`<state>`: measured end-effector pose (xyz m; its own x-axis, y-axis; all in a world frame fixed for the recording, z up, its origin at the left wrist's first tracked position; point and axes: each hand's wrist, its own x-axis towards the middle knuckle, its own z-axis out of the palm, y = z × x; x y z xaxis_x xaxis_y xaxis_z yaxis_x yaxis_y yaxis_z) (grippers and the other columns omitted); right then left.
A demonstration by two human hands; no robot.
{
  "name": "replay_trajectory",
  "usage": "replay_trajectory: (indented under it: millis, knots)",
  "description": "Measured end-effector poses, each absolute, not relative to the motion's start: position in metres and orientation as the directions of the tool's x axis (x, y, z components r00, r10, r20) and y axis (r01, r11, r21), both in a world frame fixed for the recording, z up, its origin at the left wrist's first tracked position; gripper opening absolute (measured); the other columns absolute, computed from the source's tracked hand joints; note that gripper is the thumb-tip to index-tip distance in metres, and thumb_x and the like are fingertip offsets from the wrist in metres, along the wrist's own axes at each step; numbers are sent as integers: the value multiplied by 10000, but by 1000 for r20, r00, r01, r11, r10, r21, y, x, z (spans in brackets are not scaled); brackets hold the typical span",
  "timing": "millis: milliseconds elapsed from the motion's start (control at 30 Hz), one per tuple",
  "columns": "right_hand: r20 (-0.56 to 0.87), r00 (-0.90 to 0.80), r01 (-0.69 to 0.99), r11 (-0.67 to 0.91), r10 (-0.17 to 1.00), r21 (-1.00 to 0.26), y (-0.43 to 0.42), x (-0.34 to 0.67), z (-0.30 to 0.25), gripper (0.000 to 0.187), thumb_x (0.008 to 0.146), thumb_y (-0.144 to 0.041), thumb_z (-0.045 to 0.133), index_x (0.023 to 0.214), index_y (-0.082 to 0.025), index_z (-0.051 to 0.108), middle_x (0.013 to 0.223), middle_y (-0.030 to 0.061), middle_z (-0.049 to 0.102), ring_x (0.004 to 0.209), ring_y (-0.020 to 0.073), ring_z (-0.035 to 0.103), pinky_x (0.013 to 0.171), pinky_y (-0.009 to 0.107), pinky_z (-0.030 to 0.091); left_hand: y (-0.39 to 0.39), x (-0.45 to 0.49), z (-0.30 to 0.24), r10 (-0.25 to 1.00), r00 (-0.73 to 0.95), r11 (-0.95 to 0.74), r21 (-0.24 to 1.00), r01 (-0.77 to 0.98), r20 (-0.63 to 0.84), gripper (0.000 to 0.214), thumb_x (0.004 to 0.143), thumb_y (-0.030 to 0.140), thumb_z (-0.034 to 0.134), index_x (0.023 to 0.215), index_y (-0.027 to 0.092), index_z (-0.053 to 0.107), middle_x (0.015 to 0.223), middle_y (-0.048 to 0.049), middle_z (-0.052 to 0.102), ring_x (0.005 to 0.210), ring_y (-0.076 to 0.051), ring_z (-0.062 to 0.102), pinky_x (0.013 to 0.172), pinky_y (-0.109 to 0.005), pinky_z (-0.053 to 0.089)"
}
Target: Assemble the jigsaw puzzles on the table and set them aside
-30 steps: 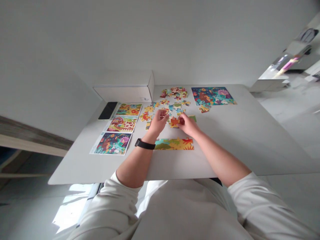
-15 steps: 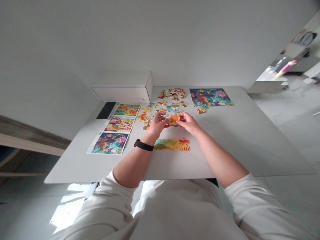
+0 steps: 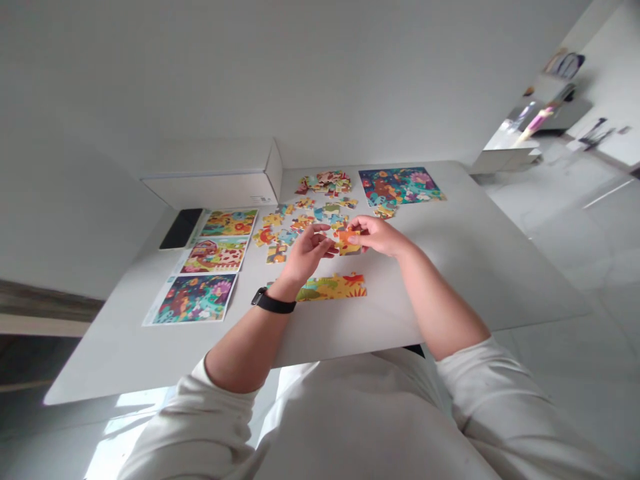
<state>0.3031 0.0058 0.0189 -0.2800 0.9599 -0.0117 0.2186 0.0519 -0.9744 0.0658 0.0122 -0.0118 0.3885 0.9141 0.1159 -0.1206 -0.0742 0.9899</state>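
Note:
Between finger and thumb, my right hand (image 3: 377, 235) grips an orange and yellow puzzle piece (image 3: 349, 244) above the table. My left hand (image 3: 311, 251), wearing a black wristband, hovers at the piece's left side with fingers curled and apart; a small gap seems to separate its fingertips from the piece. Closer to me lies a joined strip of puzzle pieces (image 3: 333, 287), green and yellow with a red bird, partly covered by my left wrist. Behind my hands are several loose puzzle pieces (image 3: 305, 221), some hidden by my fingers.
At the left, three picture sheets (image 3: 215, 257) lie in a column beside a black phone (image 3: 181, 229). A white box (image 3: 210, 187) stands against the wall. Farther back are a pile of reddish pieces (image 3: 327, 181) and a dark assembled-looking picture (image 3: 400, 185), with a few pieces (image 3: 385, 211) at its lower edge.
My left fingers have come off the piece and spread a little, while my right hand keeps it, now turned flatter toward me. The whole view has shifted and tilted slightly.

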Motion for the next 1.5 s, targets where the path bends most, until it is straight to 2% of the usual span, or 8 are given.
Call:
replay_trajectory:
  millis: [100,233,433,533,700,1000,1267,1500]
  knots:
    - [-11,-273,234,55,962,-971,-4,323,33,415,789,-456,875,1062,-211,680,1050,57,741,859,191,700,581,233,557,10,67,-13,882,443,-156,987,-49,162,398,942,489,745,1197,207,628,980,-46,745,858,-162,750,755,-281,613]
    - [-103,-265,296,-21,959,-955,-19,342,38,402,769,-416,915,1040,-202,708,968,46,759,801,186,705,592,241,569,7,69,-16,877,440,-295,939,180,191,331,968,476,674,1162,211,701,950,-43,726,706,-128,650,630,-242,528]
    - [-299,-239,303,-221,924,-927,-45,355,12,443,715,-400,969,1003,-199,699,909,16,749,728,147,681,577,219,567,-5,71,-10,733,656,-575,681,454,182,227,957,361,614,1031,231,785,862,-31,741,699,-158,633,699,-280,497]
    - [-412,-297,336,-310,861,-890,-53,356,1,454,706,-418,986,963,-201,682,865,2,748,703,141,687,568,212,563,-12,73,-10,638,764,-659,581,477,96,231,948,361,621,1034,250,804,880,-36,771,751,-190,672,732,-292,495]
    - [-483,-329,460,-309,812,-833,-54,350,-6,400,745,-377,962,992,-211,694,831,-16,753,632,130,684,541,210,556,-15,74,-16,622,782,-672,537,510,34,259,955,401,639,1093,265,811,898,-50,788,777,-219,701,706,-295,478]
    - [-492,-201,592,-295,847,-750,-58,341,-4,357,819,-294,911,1018,-231,621,774,-23,736,540,146,697,473,217,517,-20,76,-12,585,810,-699,487,523,-30,273,922,327,638,1127,279,811,970,-56,798,825,-227,712,744,-297,497]
    - [-442,-193,657,-220,876,-722,-60,337,-5,353,850,-253,868,1053,-246,580,793,-54,700,514,126,678,484,224,493,-24,72,-11,531,848,-731,500,465,-14,371,970,277,623,1269,403,803,1096,-31,782,956,-218,741,832,-280,523]
    - [-363,-178,825,-62,915,-561,-67,334,0,374,879,-291,808,1198,-267,614,808,-39,735,593,166,701,569,266,473,-25,72,-5,493,864,-749,454,482,-105,358,993,351,635,1298,431,804,1169,-30,764,966,-229,736,791,-285,488]
